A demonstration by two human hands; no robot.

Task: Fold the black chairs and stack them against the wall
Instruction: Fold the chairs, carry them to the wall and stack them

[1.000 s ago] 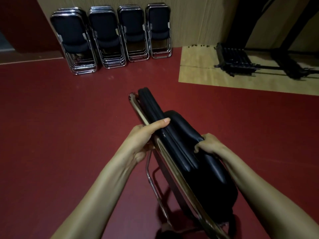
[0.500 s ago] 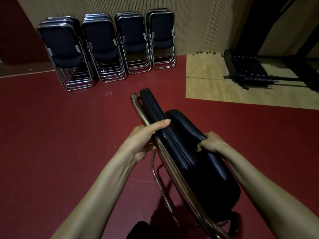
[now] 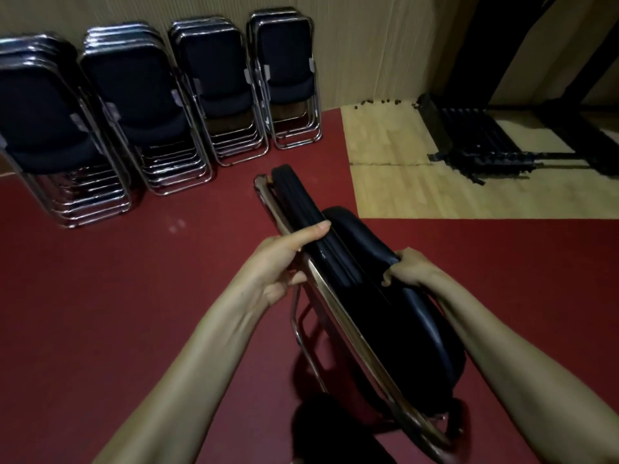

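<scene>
I hold the folded chair [image 3: 402, 323] over the red floor [image 3: 134, 279], near the stacks [image 3: 214, 78] by the wall [image 3: 368, 45]. My left hand [image 3: 284, 259] grips its hard metal frame; my right hand [image 3: 410, 267] grips the soft seat. It seems heavy, so the frame is the safest place to hold.

The folded chair [image 3: 395, 306] has glossy black padding on a silver metal frame [image 3: 353, 329] with a warm brassy tint. The stacked chairs [image 3: 214, 65] show the same black cushions and shiny chrome tubing. The floor [image 3: 117, 296] is deep red, with a patch of pale yellow wood planks [image 3: 402, 192]. The wall [image 3: 368, 45] is beige with fine vertical ribbing, and the rack [image 3: 475, 139] is black
</scene>
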